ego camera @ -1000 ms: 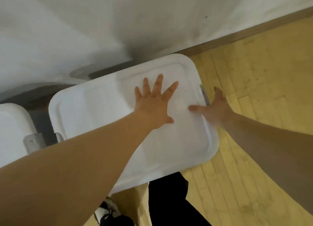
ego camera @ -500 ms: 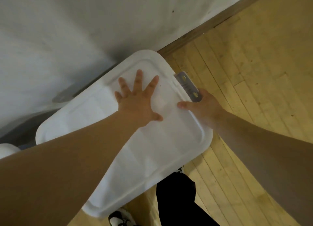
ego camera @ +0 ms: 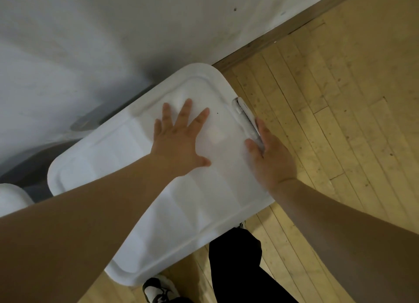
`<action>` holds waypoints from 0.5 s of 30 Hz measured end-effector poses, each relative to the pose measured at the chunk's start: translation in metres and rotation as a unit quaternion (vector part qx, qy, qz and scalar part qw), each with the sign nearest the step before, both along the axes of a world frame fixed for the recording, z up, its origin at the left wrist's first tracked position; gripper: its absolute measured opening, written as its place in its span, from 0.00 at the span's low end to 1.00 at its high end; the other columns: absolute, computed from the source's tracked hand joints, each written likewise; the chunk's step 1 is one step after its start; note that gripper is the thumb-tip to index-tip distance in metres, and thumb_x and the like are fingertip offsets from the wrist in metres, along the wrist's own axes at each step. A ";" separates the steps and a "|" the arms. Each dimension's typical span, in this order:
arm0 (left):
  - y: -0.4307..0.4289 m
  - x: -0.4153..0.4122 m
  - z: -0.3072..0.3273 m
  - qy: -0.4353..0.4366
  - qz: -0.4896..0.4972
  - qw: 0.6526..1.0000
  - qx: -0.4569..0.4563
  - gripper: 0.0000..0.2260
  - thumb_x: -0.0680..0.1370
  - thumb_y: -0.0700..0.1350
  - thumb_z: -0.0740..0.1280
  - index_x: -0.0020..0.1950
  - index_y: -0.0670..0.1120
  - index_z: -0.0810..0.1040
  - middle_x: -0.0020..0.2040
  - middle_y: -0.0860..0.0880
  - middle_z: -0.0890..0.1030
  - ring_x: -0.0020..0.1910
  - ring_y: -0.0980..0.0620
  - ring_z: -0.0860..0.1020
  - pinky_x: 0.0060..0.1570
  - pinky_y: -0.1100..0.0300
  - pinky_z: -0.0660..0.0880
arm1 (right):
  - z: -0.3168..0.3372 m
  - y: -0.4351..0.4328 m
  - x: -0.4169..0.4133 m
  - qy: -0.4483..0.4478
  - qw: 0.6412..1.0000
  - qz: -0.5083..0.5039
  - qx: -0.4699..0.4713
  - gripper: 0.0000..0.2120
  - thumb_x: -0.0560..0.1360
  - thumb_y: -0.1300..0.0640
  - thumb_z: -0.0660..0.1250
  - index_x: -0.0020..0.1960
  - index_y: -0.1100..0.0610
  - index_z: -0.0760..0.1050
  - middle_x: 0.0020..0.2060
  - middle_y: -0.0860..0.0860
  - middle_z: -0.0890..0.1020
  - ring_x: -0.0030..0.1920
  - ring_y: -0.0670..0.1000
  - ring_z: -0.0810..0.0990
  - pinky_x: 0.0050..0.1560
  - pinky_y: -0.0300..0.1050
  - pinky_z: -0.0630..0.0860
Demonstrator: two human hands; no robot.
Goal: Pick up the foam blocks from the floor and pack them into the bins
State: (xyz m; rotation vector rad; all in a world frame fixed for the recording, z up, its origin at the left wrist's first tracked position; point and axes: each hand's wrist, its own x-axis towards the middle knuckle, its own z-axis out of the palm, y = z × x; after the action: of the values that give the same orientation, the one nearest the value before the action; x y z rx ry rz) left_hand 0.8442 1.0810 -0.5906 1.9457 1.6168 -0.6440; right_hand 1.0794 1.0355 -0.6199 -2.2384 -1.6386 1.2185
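Note:
A white plastic bin with its lid (ego camera: 127, 157) on stands against the wall, seen from above. My left hand (ego camera: 179, 139) lies flat on the lid with fingers spread, pressing down. My right hand (ego camera: 269, 155) is at the lid's right edge, thumb on top of the lid and fingers over the grey latch (ego camera: 246, 115), which lies folded against the lid's rim. No foam blocks show in this view; the bin's contents are hidden by the lid.
A second white bin (ego camera: 11, 198) peeks in at the left edge. The white wall (ego camera: 113, 30) and wooden baseboard (ego camera: 283, 32) run behind. Light wood floor (ego camera: 340, 110) stretches right. My dark trouser leg (ego camera: 235, 268) and shoe (ego camera: 158, 289) are just below the bin.
The grey latch, sticking out from the lid half a second ago, now lies folded against the rim under my right hand. The left hand stays flat on the lid.

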 end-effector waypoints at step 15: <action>-0.032 -0.021 -0.012 -0.035 -0.051 0.997 0.036 0.51 0.73 0.72 0.68 0.80 0.63 0.33 0.81 0.53 0.29 0.80 0.42 0.31 0.80 0.43 0.40 | 0.004 -0.029 -0.005 -0.088 0.994 0.064 0.002 0.27 0.85 0.43 0.50 0.83 0.40 0.48 0.74 0.49 0.70 0.70 0.55 0.72 0.68 0.54 0.71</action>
State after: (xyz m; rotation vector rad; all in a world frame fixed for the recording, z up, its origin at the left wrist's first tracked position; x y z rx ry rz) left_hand 0.8228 1.0495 -0.6024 2.0892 1.5263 -0.5577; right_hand 1.0747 1.0062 -0.6163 -2.3291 -1.8713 1.0683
